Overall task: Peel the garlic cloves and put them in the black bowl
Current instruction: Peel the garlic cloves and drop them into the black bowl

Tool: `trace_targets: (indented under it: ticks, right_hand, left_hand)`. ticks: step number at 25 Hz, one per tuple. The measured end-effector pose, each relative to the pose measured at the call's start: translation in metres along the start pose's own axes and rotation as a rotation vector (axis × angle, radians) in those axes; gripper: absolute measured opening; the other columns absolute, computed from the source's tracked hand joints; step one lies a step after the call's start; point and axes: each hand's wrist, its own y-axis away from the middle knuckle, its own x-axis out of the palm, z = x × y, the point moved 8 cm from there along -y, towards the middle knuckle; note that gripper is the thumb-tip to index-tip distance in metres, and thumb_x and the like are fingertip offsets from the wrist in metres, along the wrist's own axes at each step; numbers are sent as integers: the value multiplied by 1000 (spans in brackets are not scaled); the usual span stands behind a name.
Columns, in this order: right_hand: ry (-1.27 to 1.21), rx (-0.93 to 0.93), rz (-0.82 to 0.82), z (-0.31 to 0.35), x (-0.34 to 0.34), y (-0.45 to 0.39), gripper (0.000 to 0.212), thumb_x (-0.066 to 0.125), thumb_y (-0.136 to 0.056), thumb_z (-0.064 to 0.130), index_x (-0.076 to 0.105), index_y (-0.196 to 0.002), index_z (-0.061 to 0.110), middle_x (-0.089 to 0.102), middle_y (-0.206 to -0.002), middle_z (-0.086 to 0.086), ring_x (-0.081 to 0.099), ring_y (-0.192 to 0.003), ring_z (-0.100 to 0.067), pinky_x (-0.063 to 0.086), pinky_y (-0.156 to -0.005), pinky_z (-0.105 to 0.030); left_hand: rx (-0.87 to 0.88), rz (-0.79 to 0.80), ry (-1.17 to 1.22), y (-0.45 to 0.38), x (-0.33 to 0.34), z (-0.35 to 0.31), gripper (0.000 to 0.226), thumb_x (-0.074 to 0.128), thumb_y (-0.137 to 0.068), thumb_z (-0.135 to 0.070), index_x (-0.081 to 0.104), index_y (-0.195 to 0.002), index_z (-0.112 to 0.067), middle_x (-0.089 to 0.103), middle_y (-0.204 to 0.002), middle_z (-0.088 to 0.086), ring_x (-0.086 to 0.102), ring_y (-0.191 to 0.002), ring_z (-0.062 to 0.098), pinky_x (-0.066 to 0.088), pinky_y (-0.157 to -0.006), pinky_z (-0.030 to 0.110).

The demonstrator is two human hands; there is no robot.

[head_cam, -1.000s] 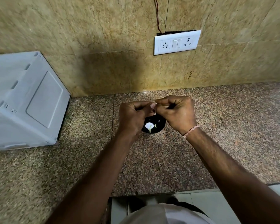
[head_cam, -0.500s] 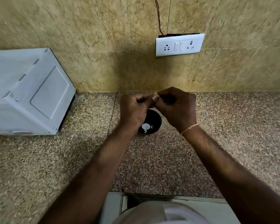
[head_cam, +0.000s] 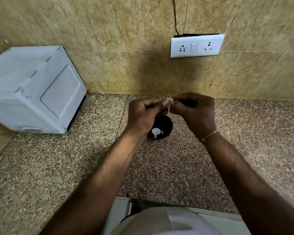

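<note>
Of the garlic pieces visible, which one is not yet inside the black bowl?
The garlic clove pinched between left hand and right hand; the others lie white in the black bowl.

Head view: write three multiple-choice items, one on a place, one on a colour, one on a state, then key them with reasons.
1. Where does the black bowl stand?
A. on the granite counter, below the hands
B. on top of the white appliance
C. on the floor

2. What colour is the switch plate on the wall?
A. black
B. white
C. red

3. What are the left hand and right hand doing?
A. resting flat on the counter
B. hanging idle
C. pinching a garlic clove between them

Key: 1 A, the bowl sits on speckled stone under the hands; 2 B, the plate is plainly white; 3 C, curled fingers meet on the clove, skin dangling.
</note>
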Motion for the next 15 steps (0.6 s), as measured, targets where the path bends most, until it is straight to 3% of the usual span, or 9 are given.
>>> trace_targets:
  ticks: [3,9,12,15]
  right_hand:
    - [-66,90,-46,-17,9,11,14,85,-81,13,80,-94,9,79,-87,-11,78,-83,-33,63,-77,-57]
    - [-288,407,-47,-67,44,51,11,65,-93,-9,69,-100,-3,75,-85,-14,76,-79,-24,64,-71,-35]
    - [-273,582,-29,-107,62,78,14,62,-95,-8,69,-106,-3,74,-89,-17,74,-75,-23,64,-68,-33]
    - [-164,728,-5,-150,71,105,17,60,-99,0,76,-99,5,72,-87,-15,68,-69,-22,60,-60,-27]
  left_hand:
    - [-86,12,47,3,-11,11,21,78,-88,1,75,-106,11,79,-100,20,77,-96,32,64,-88,37]
    - [-265,11,78,23,-49,55,16,80,-85,-3,76,-100,4,79,-100,18,77,-96,28,63,-89,37]
    - [-337,-24,-22,35,-75,91,8,81,-86,-1,77,-93,1,78,-95,18,75,-87,26,65,-80,33]
    - [-426,-84,-188,42,-104,141,7,84,-85,-7,78,-86,-5,77,-80,12,71,-76,22,64,-80,43]
